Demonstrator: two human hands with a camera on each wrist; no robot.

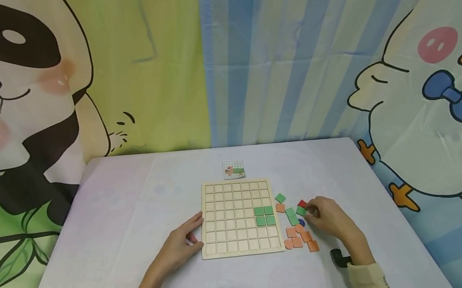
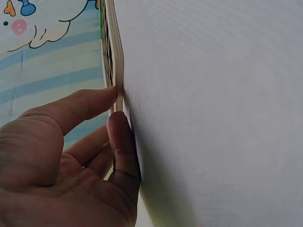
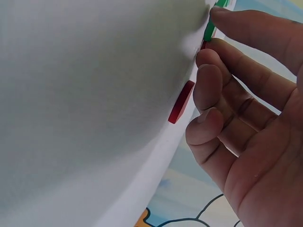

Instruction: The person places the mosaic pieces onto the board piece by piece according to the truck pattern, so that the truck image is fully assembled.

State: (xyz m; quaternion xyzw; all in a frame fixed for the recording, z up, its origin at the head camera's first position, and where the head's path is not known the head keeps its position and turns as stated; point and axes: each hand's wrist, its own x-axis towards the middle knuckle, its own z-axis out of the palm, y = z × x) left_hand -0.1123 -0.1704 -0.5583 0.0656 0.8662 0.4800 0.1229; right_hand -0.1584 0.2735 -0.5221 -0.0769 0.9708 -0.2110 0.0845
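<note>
A pale wooden grid board (image 1: 230, 252) lies on the table, four-by-four-sized cells aside, with green square tiles (image 1: 259, 211) in a block at its right side. My left hand (image 1: 176, 249) touches the board's left edge with its thumb and fingertips; the left wrist view shows those fingertips (image 2: 116, 120) against the board's side (image 2: 116, 47). To the right of the board, my right hand (image 1: 329, 217) pinches a green square tile (image 3: 209, 29) between thumb and index finger, low over the table. A red tile (image 3: 181, 103) lies by its curled fingers.
Loose orange tiles (image 1: 297, 242), more green tiles (image 1: 290, 212) and a blue piece (image 1: 301, 222) are scattered right of the board. Behind the board lies a small picture card (image 1: 233, 169) with a coloured grid. Printed curtains (image 1: 271, 52) hang beyond the white table (image 1: 134, 204).
</note>
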